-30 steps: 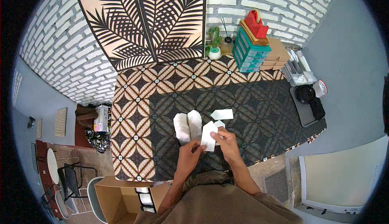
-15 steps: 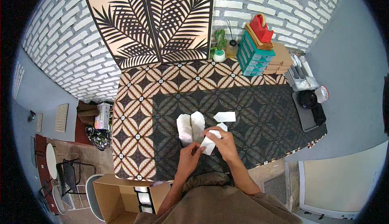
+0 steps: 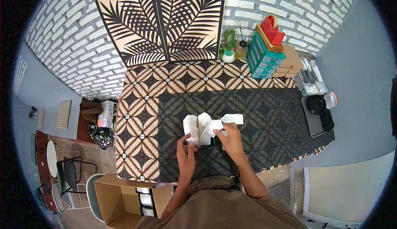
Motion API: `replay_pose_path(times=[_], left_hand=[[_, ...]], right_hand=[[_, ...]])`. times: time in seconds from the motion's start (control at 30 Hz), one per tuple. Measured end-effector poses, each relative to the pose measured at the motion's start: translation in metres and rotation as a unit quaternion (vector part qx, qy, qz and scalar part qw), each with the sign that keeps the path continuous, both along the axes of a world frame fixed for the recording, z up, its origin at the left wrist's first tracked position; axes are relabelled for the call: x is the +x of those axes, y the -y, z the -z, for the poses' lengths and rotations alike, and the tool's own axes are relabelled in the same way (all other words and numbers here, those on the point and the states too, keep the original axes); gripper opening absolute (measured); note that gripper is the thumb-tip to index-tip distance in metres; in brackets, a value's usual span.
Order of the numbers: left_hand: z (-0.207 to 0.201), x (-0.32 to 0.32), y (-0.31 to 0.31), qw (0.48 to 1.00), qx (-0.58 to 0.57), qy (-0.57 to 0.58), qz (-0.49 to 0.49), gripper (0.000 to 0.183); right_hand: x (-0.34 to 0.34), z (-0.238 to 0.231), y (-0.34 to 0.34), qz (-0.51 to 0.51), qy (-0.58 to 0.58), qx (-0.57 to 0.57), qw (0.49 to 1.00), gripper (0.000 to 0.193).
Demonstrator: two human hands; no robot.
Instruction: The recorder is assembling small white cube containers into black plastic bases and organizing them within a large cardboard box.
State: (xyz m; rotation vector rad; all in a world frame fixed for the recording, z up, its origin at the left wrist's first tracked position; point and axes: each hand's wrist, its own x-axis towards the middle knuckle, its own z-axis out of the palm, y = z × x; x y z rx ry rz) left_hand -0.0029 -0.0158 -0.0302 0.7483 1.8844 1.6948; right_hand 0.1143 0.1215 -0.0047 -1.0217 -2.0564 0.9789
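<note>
Two rows of white folded paper napkins stand side by side on the dark mat, the left row (image 3: 190,126) and the right row (image 3: 204,121). Some black material shows at their near right edge, mostly hidden. My right hand (image 3: 231,141) pinches a white folded napkin (image 3: 214,127) by its right side and holds it against the right row. My left hand (image 3: 186,156) is at the near end of the left row, its thumb and forefinger apart and touching the paper. Another white folded napkin (image 3: 234,118) lies flat just beyond my right hand.
An open cardboard box (image 3: 115,202) with black-and-white packs stands below the table's near left edge. Toward the back right are teal drawers (image 3: 264,61) under a red tape dispenser (image 3: 273,30), a potted plant (image 3: 228,55), and a grey tray (image 3: 314,125) with black bowls.
My right hand has brought the napkin up and left to the right row. My left hand has let go of that napkin and shifted left to the left row.
</note>
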Motion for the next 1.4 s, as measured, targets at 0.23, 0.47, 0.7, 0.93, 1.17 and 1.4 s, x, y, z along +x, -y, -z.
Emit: replay_pose_path(times=[0.23,0.47,0.7,0.93,1.17,1.4], left_hand=[[-0.001,-0.007,0.003,1.000,0.017,0.017,-0.002,0.029],[-0.001,0.006,-0.006,0.998,0.025,0.055,0.028,0.025],[0.008,0.026,-0.022,0.982,0.016,0.069,0.176,0.021],[0.018,0.033,-0.023,0.978,0.004,0.049,0.202,0.024],[0.010,0.032,-0.024,0.978,-0.049,0.047,0.199,0.029],[-0.008,0.023,-0.026,0.967,-0.094,0.112,0.207,0.020]], right_hand=[[-0.008,0.031,-0.010,-0.092,0.050,0.006,0.994,0.020],[0.030,0.039,-0.011,0.081,0.020,0.013,0.996,0.013],[0.064,0.072,0.013,0.118,0.175,-0.047,0.976,0.031],[0.066,0.077,0.016,0.129,0.191,-0.103,0.968,0.034],[0.065,0.083,0.013,0.129,0.013,-0.144,0.981,0.030],[0.036,0.025,0.034,0.010,-0.222,-0.369,0.903,0.021]])
